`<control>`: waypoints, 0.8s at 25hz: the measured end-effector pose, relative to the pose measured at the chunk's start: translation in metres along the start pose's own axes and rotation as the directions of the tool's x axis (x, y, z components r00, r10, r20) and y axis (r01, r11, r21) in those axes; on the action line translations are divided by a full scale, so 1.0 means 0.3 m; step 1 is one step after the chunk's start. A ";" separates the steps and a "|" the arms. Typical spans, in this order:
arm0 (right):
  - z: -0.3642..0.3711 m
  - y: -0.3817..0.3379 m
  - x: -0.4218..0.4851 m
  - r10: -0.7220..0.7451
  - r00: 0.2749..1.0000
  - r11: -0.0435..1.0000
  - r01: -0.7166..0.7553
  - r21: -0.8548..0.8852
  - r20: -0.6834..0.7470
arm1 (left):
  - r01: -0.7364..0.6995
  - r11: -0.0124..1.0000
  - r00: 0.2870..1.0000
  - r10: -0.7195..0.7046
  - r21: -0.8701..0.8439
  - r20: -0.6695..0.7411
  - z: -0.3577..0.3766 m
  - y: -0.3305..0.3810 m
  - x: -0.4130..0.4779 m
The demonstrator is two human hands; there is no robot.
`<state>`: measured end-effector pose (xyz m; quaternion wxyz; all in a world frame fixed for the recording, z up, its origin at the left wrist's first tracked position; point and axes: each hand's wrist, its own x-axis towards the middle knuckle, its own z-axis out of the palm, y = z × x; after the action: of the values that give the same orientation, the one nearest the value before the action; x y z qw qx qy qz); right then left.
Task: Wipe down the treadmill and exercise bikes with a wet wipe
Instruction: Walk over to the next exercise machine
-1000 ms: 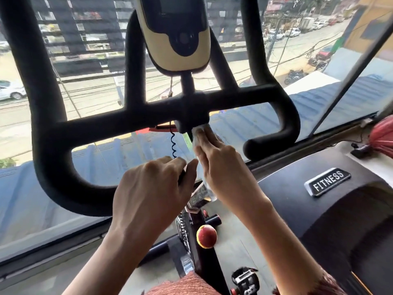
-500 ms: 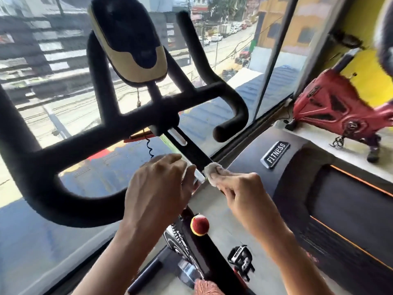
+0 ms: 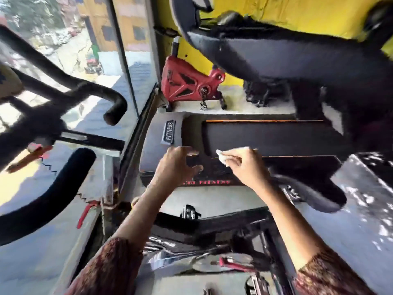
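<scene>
- window (image 3: 70, 22): fills the left side; street and buildings outside.
- treadmill (image 3: 265, 137): black, lying across the middle, orange lines along the belt edges. the front cover is towards the window and carries a "fitness" badge (image 3: 169, 132); red lettering runs along the near side rail.
- dark blurred shape (image 3: 308, 67): upper right, close to the camera. it covers the far end of the treadmill and part of the yellow wall (image 3: 297, 9); cannot tell what it is.
- bike handlebars (image 3: 53, 194): black, padded, at left in front of the window, well apart from both hands.
- red bike (image 3: 182, 84): beyond the treadmill, against the yellow wall.
- left hand (image 3: 176, 167): over the treadmill's front cover, just below the badge. fingers loosely curled, thumb spread, nothing in it; contact with the cover cannot be told.
- right hand (image 3: 248, 167): over the near edge of the belt, pinching the wet wipe.
- pedal (image 3: 190, 211): black, on the floor between the forearms.
- wet wipe (image 3: 222, 156): white, crumpled, sticking out of the right fingertips towards the left hand, at the belt's near edge.
</scene>
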<state>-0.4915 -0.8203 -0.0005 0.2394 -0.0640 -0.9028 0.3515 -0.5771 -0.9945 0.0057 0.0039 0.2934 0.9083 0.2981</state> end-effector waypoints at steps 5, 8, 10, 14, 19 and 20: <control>-0.402 0.228 -0.236 0.221 0.949 0.939 -0.269 -0.213 -0.223 | -0.240 0.963 0.939 0.263 -0.123 0.222 0.260 0.331 0.053; -0.641 0.359 -0.441 0.397 0.847 0.837 -0.492 -0.237 -0.354 | -0.369 0.906 0.857 0.419 -0.209 0.301 0.413 0.598 0.051; -0.782 0.428 -0.592 0.457 0.780 0.776 -0.585 -0.237 -0.428 | -0.432 0.856 0.783 0.512 -0.285 0.352 0.520 0.782 0.024; -1.060 0.529 -0.934 0.502 0.640 0.663 -0.717 -0.215 -0.582 | -0.490 0.762 0.626 0.646 -0.424 0.437 0.774 1.174 -0.100; -1.402 0.708 -1.348 0.482 0.482 0.522 -0.829 -0.202 -0.732 | -0.508 0.655 0.441 0.756 -0.560 0.484 1.119 1.666 -0.335; -1.473 0.742 -1.426 0.493 0.441 0.487 -0.854 -0.183 -0.750 | -0.521 0.637 0.409 0.771 -0.569 0.488 1.187 1.770 -0.388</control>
<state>0.0828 -0.5090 -0.0321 0.3146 -0.6110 -0.7185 0.1067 -0.1340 -0.5196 -0.0178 0.2766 0.7093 0.5812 0.2874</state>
